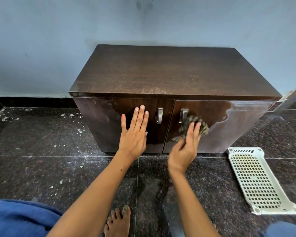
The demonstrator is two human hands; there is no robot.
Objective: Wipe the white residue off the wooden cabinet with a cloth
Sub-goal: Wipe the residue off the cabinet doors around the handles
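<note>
Reaching forward from the bottom of the view, 2 bare forearms stretch toward the front of a dark wooden cabinet that stands against a pale blue wall on a speckled black floor.

The left hand lies flat against the left door, palm on the wood, fingers straight and close together pointing up, thumb spread out to the side. It holds nothing.

The right hand presses a dark patterned cloth against the right door, just below and beside that door's metal handle. Its fingers reach up over the cloth while the thumb curls in toward the bunched lower part; hand and cloth are blurred, so the exact grip is probably a loose clutch, though I cannot tell for sure.

White residue smears the upper left corner of the left door and runs along the front edge of the top. A paler hazy film covers the right part of the right door, with a wavy border against the darker, glossier wood near the cloth.

A 2nd handle sits on the left door, right of the flat hand. A white perforated plastic tray lies on the floor to the right of the cabinet. A bare foot shows between the arms, and blue fabric fills the lower left corner.
</note>
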